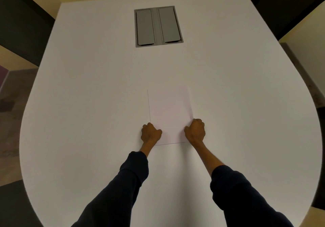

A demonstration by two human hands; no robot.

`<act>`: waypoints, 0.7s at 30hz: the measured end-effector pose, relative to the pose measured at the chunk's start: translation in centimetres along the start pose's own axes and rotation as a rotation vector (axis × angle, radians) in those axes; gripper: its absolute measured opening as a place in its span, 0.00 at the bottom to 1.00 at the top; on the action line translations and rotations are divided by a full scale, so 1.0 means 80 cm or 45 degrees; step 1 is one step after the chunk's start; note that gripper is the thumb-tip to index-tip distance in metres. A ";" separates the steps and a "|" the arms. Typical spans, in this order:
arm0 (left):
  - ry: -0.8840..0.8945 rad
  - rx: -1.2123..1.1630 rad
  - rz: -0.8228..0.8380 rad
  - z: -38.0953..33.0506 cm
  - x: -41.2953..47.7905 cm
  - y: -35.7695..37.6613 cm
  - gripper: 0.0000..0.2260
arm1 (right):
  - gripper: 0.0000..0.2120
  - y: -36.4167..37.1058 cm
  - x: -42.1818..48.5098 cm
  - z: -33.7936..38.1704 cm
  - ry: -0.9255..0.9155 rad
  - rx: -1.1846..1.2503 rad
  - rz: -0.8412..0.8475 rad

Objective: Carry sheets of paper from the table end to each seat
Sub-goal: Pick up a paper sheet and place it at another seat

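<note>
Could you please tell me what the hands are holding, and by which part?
The sheet of paper: the left hand grips its left edge and the right hand its right edge, each grip close to a near corner.

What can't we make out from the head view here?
Paper: one sheet or a stack, too thin to tell, head view.
Fingertips and the paper under them: hidden by the backs of the left hand and right hand.
Dark shapes at the top corners: cut off by the frame edge, unidentifiable.
</note>
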State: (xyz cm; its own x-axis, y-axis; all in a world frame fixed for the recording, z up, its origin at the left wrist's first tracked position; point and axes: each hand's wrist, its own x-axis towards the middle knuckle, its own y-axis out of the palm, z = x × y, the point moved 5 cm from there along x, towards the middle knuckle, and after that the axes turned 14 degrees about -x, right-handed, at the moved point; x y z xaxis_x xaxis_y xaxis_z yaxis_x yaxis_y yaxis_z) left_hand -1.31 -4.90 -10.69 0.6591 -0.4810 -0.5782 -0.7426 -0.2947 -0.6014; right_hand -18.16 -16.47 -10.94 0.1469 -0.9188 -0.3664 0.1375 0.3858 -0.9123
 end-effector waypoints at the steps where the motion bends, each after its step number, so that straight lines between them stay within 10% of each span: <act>1: -0.008 -0.016 -0.009 0.001 0.000 0.000 0.23 | 0.13 -0.001 -0.001 0.002 -0.004 0.016 -0.015; 21: 0.082 -0.524 -0.107 -0.017 -0.003 -0.042 0.20 | 0.07 -0.064 -0.002 -0.035 0.265 0.880 0.043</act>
State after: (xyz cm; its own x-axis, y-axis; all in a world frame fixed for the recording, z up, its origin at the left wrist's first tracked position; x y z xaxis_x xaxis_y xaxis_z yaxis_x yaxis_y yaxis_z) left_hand 0.88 -4.86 -7.78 0.7201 -0.4884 -0.4929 -0.6810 -0.6337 -0.3670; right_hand -21.59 -18.54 -6.73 -0.0182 -0.8758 -0.4824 0.7344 0.3157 -0.6008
